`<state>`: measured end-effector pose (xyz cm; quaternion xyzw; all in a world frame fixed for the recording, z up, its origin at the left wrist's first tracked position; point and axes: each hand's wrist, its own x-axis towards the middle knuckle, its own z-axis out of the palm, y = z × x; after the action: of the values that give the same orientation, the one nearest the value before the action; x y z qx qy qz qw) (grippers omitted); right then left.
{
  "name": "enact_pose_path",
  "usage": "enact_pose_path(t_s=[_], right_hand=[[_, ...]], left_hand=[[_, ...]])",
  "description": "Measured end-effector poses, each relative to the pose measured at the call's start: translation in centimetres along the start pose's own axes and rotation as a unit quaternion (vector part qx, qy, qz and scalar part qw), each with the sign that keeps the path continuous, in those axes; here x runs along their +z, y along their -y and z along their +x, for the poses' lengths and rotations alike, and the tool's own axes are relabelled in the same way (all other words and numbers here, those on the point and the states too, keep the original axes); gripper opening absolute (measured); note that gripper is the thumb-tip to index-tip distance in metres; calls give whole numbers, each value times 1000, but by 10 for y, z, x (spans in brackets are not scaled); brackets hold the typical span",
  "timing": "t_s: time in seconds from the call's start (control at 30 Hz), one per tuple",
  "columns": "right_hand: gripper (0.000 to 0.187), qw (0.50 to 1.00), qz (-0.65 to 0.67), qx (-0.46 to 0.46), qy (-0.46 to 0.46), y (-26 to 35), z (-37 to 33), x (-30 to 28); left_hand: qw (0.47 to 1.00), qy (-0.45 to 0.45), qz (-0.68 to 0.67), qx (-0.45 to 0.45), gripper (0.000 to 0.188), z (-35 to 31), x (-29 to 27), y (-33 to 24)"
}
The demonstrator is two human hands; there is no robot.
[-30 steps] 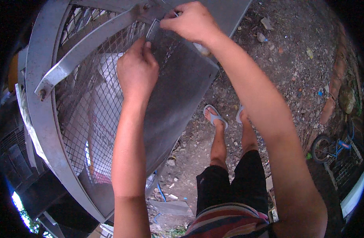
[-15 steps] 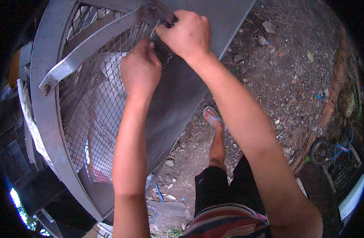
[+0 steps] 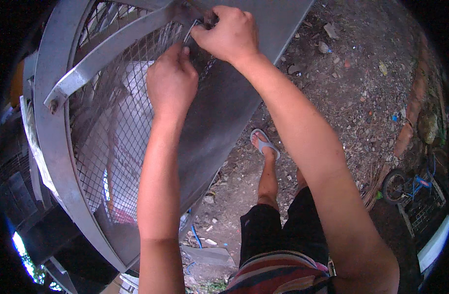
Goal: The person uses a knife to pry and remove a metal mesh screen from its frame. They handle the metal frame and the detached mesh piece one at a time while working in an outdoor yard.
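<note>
My left hand [image 3: 173, 81] is closed, its thumb and forefinger pinching the lower end of a thin silvery metal wire [image 3: 188, 34]. Just above it, my right hand [image 3: 231, 34] is curled shut, with the thumb at the wire's upper end; whatever its fingers wrap is hidden. Both hands are by the upper end of a flat grey metal bar [image 3: 107, 46], which slopes down left to a rusty bolt [image 3: 53, 105]. Behind the bar and my left hand is diamond wire mesh [image 3: 114, 147] in a grey metal frame [image 3: 53, 132], with pale sacking showing through it.
A flat dark grey panel [image 3: 219, 98] runs diagonally beside the mesh. Stony dirt ground [image 3: 342, 83] lies to the right, where my sandalled foot [image 3: 264, 142] stands. A small bicycle [image 3: 410, 186] is at the far right. Blue cord [image 3: 196, 235] lies below the panel.
Both hands have shifted slightly up and left, still close together at the wire. The mesh and bar appear a little further left in view.
</note>
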<state>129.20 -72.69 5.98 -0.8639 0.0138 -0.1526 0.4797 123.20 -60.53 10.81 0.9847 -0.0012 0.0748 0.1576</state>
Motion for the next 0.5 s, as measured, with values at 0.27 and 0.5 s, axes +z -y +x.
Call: enact_pose_path(t_s=[0.27,0.5], right_hand=[[28,998,38,49,6,-32,-20,-15],[29,986,149,74,24,-18,-23,-20]], left_hand=[[1000,-23,-6,16,18,0,2,6],[999,-35,-10,24,25,-1,5,9]])
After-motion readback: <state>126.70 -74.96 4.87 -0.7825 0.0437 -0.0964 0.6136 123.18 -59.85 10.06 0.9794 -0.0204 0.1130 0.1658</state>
